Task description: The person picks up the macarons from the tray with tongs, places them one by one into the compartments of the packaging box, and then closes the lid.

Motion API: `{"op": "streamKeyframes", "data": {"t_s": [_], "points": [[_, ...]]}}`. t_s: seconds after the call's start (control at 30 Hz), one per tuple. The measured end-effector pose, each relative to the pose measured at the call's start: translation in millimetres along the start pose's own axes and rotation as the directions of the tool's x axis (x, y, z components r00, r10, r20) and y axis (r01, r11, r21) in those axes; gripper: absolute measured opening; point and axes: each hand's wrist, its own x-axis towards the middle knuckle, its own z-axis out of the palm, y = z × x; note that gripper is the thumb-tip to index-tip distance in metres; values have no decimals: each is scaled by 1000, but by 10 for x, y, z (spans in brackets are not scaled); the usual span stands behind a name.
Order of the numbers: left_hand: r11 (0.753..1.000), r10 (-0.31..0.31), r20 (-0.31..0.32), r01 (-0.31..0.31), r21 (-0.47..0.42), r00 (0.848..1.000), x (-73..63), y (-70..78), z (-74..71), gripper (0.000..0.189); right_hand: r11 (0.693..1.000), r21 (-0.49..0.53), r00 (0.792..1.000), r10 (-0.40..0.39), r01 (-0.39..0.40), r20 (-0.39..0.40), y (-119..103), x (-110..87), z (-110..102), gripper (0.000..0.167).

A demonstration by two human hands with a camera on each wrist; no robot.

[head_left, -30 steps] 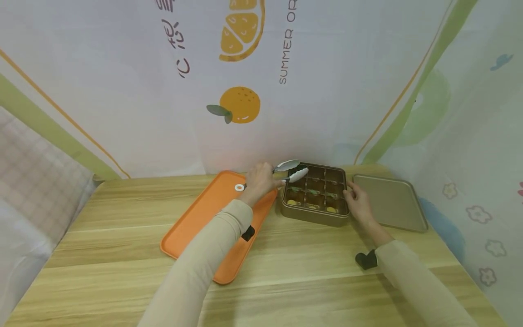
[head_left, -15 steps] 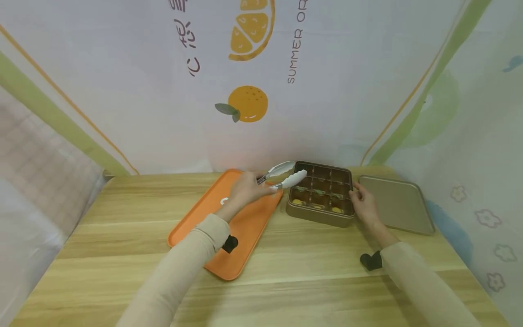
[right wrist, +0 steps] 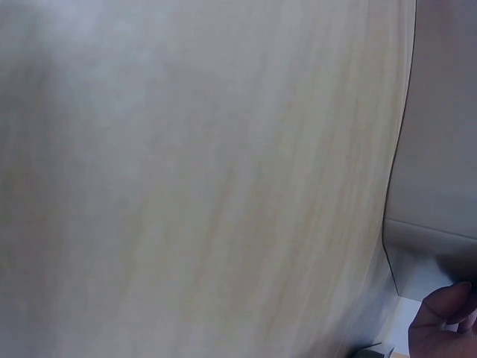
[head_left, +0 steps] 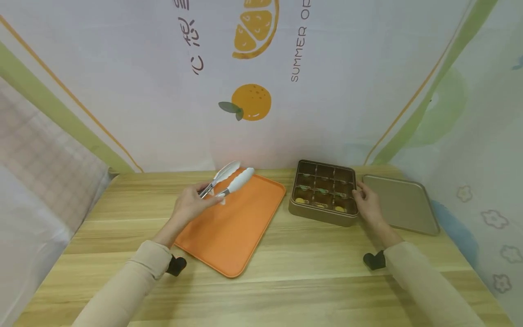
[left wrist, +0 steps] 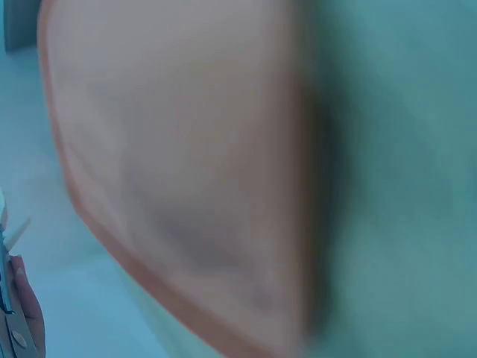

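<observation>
My left hand (head_left: 189, 206) grips a pair of metal tongs with white scalloped tips (head_left: 241, 180) above the left side of an orange tray (head_left: 233, 238). The tips are spread apart with nothing between them. In the left wrist view, part of the tongs (left wrist: 16, 328) shows at the lower left edge; much of that view is blurred. On the right, my right hand (head_left: 369, 204) holds the right wall of a brown divided box (head_left: 320, 216), fingers at its rim. Yellow rounds and green bits show inside several compartments. The thumb (right wrist: 446, 302) bends against the box corner in the right wrist view.
Just right of the box lies a flat brown lid (head_left: 400, 204), behind my right wrist. A white cloth (head_left: 318, 127) printed with oranges hangs along the table's back edge. Bare wood-grain tabletop (head_left: 286, 290) shows in front of the tray and box.
My left hand has drawn the tongs left and toward me, from over the box's left rim to above the tray. The right hand stays at the box, and the whole view has shifted slightly.
</observation>
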Motion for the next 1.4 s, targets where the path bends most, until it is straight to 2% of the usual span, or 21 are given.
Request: {"op": "streamKeyframes", "data": {"t_s": [0.17,0.3,0.5,0.6,0.87,1.1,1.3,1.4], "points": [[996,-87,-71,86,-15,994,-179,-355,-220,70,1000,2,1000,1,-1,10,-9,-5,-10,47],[991,-135,-91,134,-17,987,-295,-595,-356,80,1000,1,1000,-1,1,6,-4,-8,-6,47],[990,-139,-182,142,0,973,-370,-911,-461,75,1000,-13,1000,2,-2,1,10,-13,0,47],[990,-129,-196,136,22,972,-378,-1029,-493,75,1000,-17,1000,-2,2,-5,7,-16,-2,46],[992,-110,-197,120,37,974,-376,-1186,-554,78,999,-33,1000,-12,12,6,-1,-28,-6,47],[994,-60,-237,81,79,970,-348,-1296,-561,71,1000,-24,1000,1,-1,11,-21,-32,-6,47],[990,-108,-180,122,70,978,-344,-1360,-540,79,1000,-6,1000,9,-9,28,-18,-36,-9,48],[993,-95,-163,106,60,982,-336,-1377,-538,80,1000,-1,1000,5,-5,26,-11,-37,-11,48]]}}
